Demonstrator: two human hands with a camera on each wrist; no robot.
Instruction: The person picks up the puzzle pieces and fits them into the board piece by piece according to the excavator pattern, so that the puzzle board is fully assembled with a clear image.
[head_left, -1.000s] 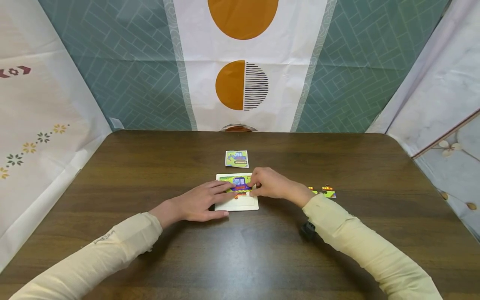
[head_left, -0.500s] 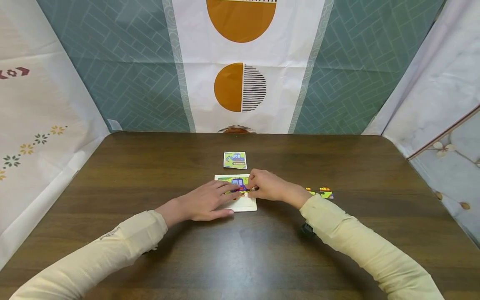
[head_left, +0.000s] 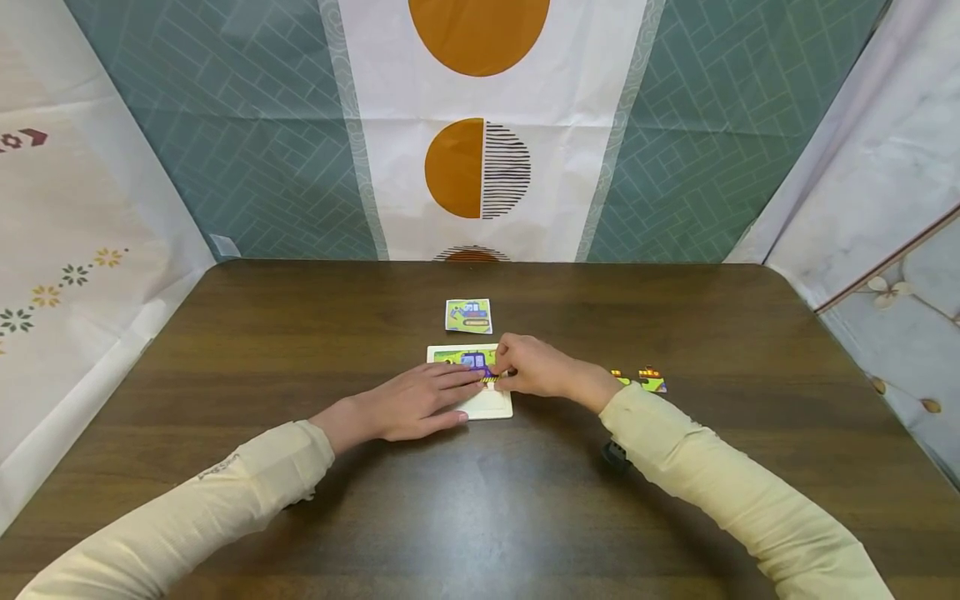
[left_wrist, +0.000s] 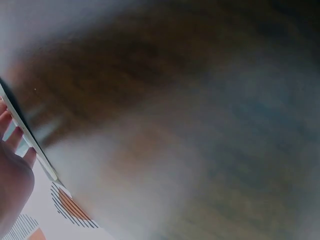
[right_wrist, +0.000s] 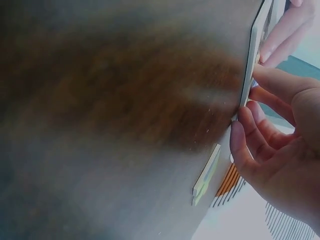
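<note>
A white puzzle board (head_left: 489,407) lies on the table in the head view, with a colourful picture of a purple vehicle partly filling its recess. My left hand (head_left: 420,402) rests over the board's left side, fingers extended across the picture and covering part of it. From the right, my right hand (head_left: 542,367) has its thumb and index finger bent together on a puzzle piece (head_left: 489,379) with purple and a yellow-black striped band; the fingers hide much of it. In the right wrist view, the curled fingers of my right hand (right_wrist: 280,135) meet the board's edge (right_wrist: 251,50).
Behind the board lies a small picture card (head_left: 468,316) showing a purple excavator on green. Loose puzzle pieces (head_left: 652,381) in green, yellow and red lie to the right, partly behind the right forearm. Patterned cloth hangs around the brown table (head_left: 337,308).
My left fingers have slid right across the picture, covering more of its lower part. The right hand stays pinched at the board's right side; the head view shifts slightly.
</note>
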